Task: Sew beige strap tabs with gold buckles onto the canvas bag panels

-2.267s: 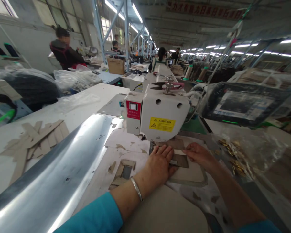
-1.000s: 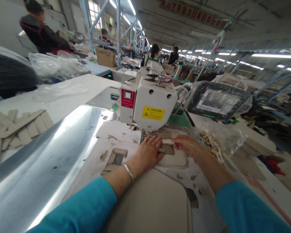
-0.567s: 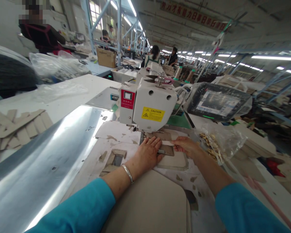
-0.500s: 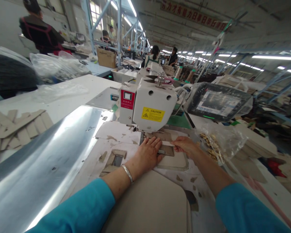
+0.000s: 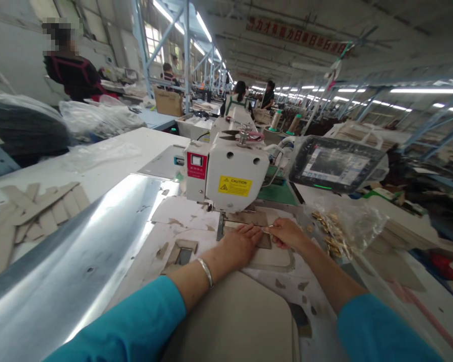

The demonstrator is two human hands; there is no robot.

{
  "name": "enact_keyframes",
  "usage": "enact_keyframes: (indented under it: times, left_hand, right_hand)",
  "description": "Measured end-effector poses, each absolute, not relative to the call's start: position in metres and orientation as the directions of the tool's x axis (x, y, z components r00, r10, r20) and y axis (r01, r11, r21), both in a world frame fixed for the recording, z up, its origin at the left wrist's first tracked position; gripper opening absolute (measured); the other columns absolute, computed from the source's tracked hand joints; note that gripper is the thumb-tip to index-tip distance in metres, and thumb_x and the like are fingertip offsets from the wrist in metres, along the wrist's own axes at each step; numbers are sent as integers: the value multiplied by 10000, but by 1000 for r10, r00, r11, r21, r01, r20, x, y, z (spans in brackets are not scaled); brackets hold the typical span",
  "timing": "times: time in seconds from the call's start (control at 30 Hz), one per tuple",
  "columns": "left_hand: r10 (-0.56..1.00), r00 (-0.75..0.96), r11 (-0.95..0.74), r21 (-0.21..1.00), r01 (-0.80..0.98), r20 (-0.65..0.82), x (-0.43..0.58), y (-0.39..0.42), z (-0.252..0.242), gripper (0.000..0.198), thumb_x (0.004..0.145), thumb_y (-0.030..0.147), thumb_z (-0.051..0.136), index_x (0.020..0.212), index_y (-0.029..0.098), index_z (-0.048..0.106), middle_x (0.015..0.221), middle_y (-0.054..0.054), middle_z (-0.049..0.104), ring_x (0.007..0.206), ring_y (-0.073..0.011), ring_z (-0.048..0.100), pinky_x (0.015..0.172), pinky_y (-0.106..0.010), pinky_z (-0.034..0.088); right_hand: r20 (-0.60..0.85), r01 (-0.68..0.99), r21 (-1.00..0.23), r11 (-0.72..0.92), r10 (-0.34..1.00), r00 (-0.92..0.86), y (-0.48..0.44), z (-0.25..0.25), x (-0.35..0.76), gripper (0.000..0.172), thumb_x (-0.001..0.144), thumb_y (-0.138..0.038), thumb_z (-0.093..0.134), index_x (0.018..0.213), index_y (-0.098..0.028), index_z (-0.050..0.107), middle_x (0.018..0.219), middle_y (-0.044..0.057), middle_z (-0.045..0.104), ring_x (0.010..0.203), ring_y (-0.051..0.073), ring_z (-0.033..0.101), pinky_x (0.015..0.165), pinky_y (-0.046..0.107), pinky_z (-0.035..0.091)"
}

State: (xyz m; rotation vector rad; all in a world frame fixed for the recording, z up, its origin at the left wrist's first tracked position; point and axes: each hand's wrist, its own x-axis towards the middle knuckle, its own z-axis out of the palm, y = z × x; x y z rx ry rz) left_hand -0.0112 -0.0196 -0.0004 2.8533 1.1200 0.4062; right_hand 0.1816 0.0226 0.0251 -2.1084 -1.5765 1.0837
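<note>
Under the white sewing machine head [image 5: 238,166] lies a beige panel [image 5: 274,258] with darker rectangular patches. My left hand [image 5: 236,247] rests flat on it, palm down, fingers stretched toward the right hand. My right hand [image 5: 290,234] is closed in a pinch on a thin metal tool [image 5: 267,229], its tip by my left fingertips; its exact kind is too small to tell. Part of the panel is hidden by my left hand. Below my left wrist lies a stack of beige panels [image 5: 234,314] with rounded corners.
Left, beige strips [image 5: 47,206] lie beside a shiny metal plate [image 5: 86,256]. A clear bag of brass-coloured parts [image 5: 334,231] lies right of my right hand, below a touchscreen [image 5: 334,163]. Scissors [image 5: 230,134] lie atop the machine. Several people work farther back.
My left hand has slid right over the panel, its fingertips now close to the right hand's tool. The right hand keeps its pinch. The view has shifted slightly.
</note>
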Motion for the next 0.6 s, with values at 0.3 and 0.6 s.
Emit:
enact_keyframes:
  times: [0.3,0.6]
  left_hand:
    - [770,588,-634,184,751,250,-9,-28,1,564,936,415,493,1382,73,453,1402,-142,522,1283,-274,475,1104,-380,351]
    - [869,450,-481,133,867,207,-42,-48,17,497,887,395,577,1247,53,570,1214,-183,591,1145,-322,532,1037,-430,416]
  right_hand:
    - [-350,731,-607,-311,931,105,22,21,185,203,902,-282,593,751,-188,496,497,-50,563,356,71,500,375,163,371]
    - [-389,675,-664,-322,919,55,23,13,188,199,902,-306,579,759,-195,494,480,-58,555,349,78,501,366,165,338]
